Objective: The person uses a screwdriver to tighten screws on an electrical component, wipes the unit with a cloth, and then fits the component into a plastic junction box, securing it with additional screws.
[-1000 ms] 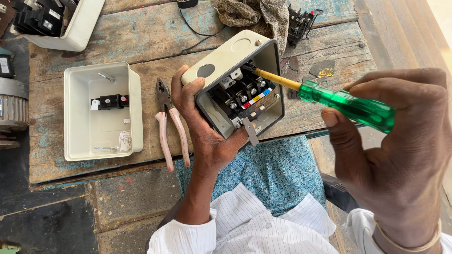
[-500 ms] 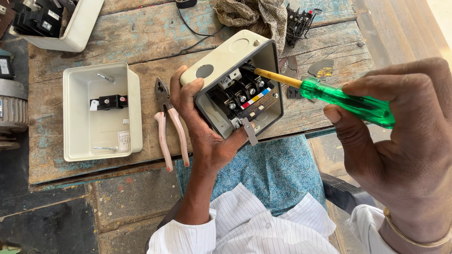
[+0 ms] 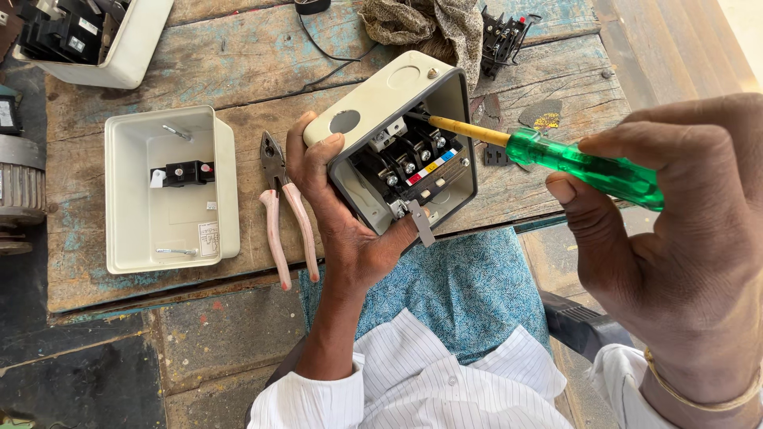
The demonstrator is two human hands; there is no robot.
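open lid (image 3: 171, 191) and pliers (image 3: 282, 210) lie on surface (image 3: 79, 262) | left hand (image 3: 338, 214) wrapped around switch box (image 3: 405, 143), tilting its terminals toward the tool | right hand (image 3: 675, 230) closed on screwdriver (image 3: 548, 155), tip inside box

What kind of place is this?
Probably an electrical repair workshop. A left hand holds an open cream metal switch box, a right hand works a green-handled screwdriver inside it, and pink-handled pliers lie on a worn wooden bench.
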